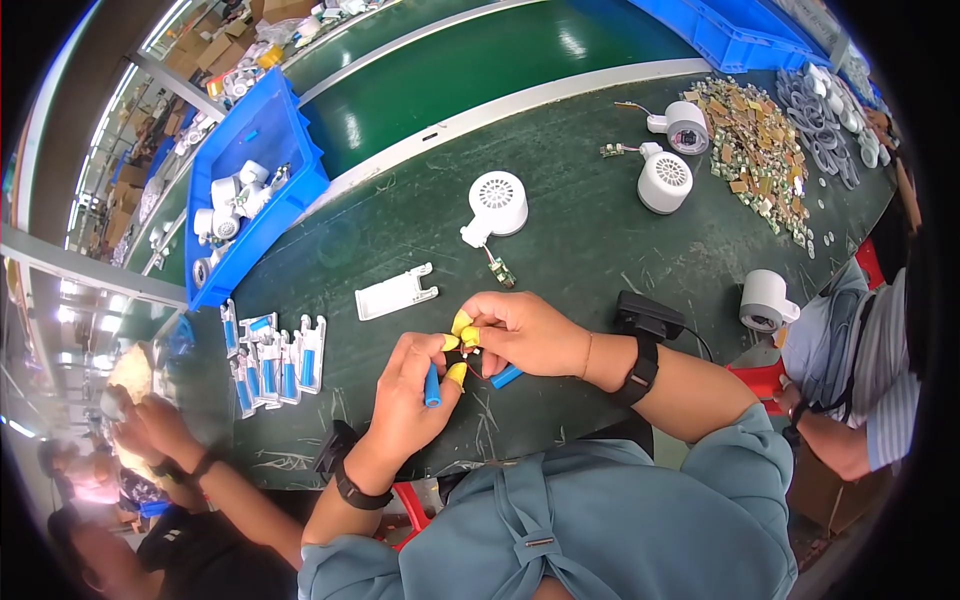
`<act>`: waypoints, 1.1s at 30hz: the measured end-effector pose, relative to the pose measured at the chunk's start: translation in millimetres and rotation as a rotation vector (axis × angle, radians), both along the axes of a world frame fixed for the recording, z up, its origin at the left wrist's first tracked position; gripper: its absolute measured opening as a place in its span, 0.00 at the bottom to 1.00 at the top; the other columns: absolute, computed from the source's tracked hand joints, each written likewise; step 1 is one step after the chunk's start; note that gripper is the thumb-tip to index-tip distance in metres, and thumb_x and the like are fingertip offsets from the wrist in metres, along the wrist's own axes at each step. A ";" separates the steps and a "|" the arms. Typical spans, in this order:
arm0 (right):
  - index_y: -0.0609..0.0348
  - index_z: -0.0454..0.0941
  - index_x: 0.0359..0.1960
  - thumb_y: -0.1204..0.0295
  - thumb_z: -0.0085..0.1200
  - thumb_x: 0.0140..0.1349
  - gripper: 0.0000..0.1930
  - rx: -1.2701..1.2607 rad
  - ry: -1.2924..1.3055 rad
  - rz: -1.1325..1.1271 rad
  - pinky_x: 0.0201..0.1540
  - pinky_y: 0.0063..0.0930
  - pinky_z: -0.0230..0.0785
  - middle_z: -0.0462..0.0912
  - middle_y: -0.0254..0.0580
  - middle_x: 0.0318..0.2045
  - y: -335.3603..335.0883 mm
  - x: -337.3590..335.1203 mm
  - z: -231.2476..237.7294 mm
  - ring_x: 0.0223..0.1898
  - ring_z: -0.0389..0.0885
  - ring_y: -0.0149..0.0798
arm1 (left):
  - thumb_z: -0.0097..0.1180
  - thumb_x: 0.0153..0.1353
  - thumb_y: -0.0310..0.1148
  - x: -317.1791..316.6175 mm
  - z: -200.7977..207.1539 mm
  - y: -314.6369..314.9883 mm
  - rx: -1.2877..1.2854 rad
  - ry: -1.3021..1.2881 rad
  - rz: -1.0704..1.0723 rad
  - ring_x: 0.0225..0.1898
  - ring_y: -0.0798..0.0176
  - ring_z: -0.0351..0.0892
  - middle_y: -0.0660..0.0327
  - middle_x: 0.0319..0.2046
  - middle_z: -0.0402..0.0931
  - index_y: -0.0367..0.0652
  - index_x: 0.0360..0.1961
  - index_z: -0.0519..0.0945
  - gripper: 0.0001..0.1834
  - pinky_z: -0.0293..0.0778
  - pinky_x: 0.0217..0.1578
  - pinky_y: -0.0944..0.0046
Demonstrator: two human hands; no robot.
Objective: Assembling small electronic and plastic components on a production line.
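Note:
Both hands meet over the green table, their fingertips in yellow finger cots. My left hand (408,395) is closed round a blue cylindrical battery (432,388), its thumb and forefinger close to my right fingertips. Pinched in my right hand (525,335) is a small white wire connector (466,352) with thin red wires; the fingers partly cover it. A second blue battery (507,376) shows just below my right hand. Beyond the hands lies an open white plastic casing (390,294). Farther off is a white fan head (498,203) with a small circuit board (501,271) on its wires.
Several white casings with blue batteries (268,370) lie at left, below a blue bin (240,240) of white parts. At right are more fan heads (665,180), a heap of circuit boards (750,140) and grey rings (815,115). Other people sit on both sides.

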State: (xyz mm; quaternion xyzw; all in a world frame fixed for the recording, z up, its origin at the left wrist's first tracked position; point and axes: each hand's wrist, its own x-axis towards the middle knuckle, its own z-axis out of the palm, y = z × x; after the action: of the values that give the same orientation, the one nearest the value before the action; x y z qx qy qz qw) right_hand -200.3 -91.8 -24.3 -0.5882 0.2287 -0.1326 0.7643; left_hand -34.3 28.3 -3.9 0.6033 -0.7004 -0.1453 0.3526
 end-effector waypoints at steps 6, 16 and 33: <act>0.63 0.70 0.50 0.79 0.41 0.68 0.11 0.034 -0.018 0.029 0.29 0.21 0.76 0.80 0.40 0.35 1.3 -1.4 -0.4 0.28 0.82 0.28 | 0.56 0.45 0.14 4.1 5.5 -2.7 -0.019 0.010 -0.017 0.32 0.59 0.75 0.55 0.34 0.71 0.39 0.49 0.71 0.26 0.74 0.31 0.63; 0.59 0.70 0.52 0.75 0.40 0.71 0.12 0.106 -0.049 0.016 0.28 0.20 0.77 0.80 0.39 0.38 -1.2 -2.6 1.0 0.28 0.82 0.27 | 0.55 0.47 0.12 3.5 -4.0 -2.5 -0.053 0.226 -0.052 0.34 0.58 0.75 0.55 0.36 0.72 0.39 0.47 0.71 0.24 0.73 0.34 0.63; 0.62 0.72 0.54 0.69 0.44 0.70 0.15 0.342 -0.069 -0.029 0.22 0.17 0.74 0.80 0.35 0.31 4.8 -6.0 4.3 0.19 0.77 0.23 | 0.68 0.40 0.20 -5.4 -2.9 -17.6 -0.302 -0.334 -0.024 0.33 0.52 0.76 0.55 0.33 0.71 0.39 0.38 0.77 0.20 0.75 0.32 0.57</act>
State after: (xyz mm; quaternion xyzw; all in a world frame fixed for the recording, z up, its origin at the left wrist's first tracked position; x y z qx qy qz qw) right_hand -206.3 -86.9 -20.0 -0.4413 0.2299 -0.1227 0.8587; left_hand -39.7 10.8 -6.7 0.5510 -0.7700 0.0589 0.3163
